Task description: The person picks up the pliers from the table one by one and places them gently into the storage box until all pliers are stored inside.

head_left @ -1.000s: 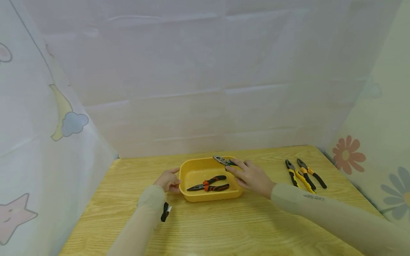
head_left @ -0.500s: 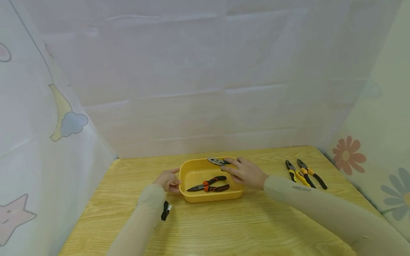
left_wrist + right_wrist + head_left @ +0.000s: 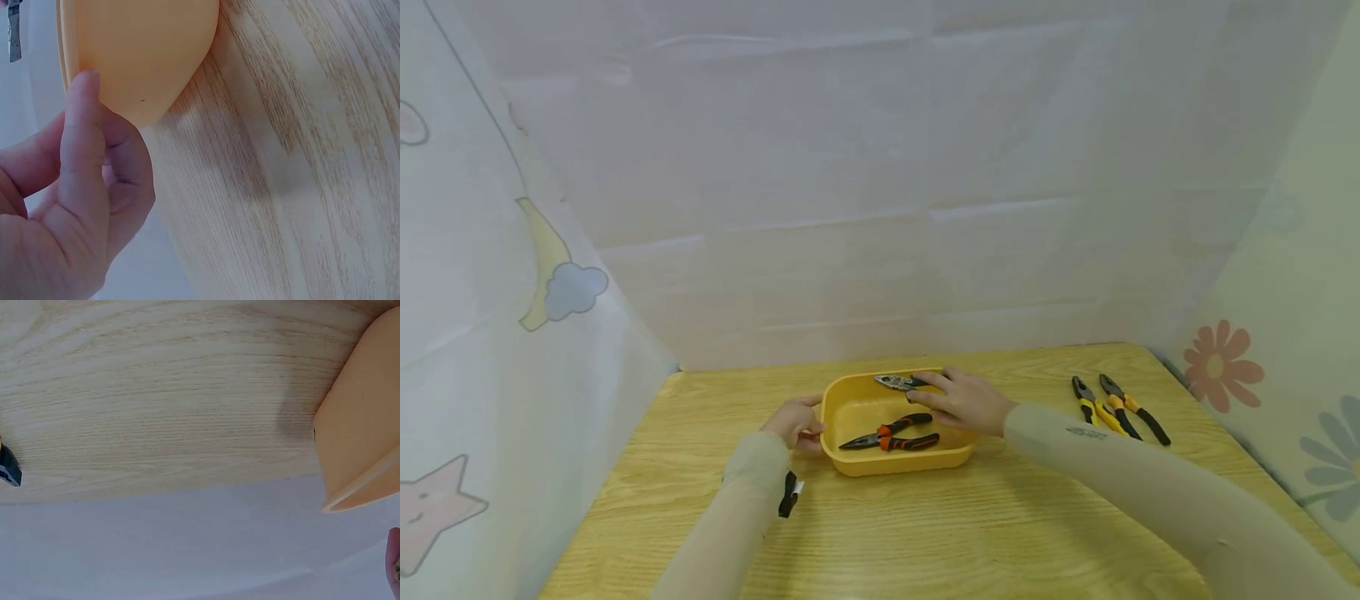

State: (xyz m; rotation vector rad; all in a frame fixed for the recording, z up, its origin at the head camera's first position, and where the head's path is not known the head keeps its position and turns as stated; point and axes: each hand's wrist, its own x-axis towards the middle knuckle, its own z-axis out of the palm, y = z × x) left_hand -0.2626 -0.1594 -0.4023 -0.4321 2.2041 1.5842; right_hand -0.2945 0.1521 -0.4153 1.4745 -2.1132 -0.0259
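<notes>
A yellow plastic tray [image 3: 898,464] stands on the wooden table, its left end gripped at the rim by my left hand [image 3: 790,422]. In the left wrist view the thumb and fingers of the left hand [image 3: 81,187] pinch the tray wall [image 3: 147,50]. My right hand [image 3: 964,403] holds pliers [image 3: 893,382] with a grey metal head and dark handles over the tray's back right part. Its palm hides most of those handles. Long-nose pliers [image 3: 887,437] with black and orange handles lie inside the tray, handles spread. Only a fingertip of the right hand [image 3: 392,556] shows in the right wrist view.
To the right on the table [image 3: 1000,533] lie yellow-and-black pliers [image 3: 1087,407] and, beside them, orange-and-black pliers [image 3: 1124,401]. A pale cloth wall [image 3: 895,250] rises behind the table. A black strap [image 3: 788,494] hangs at the left wrist.
My right hand has moved left and slightly down, carrying the dark-handled pliers farther over the tray. The left hand has stayed at the tray's left end.
</notes>
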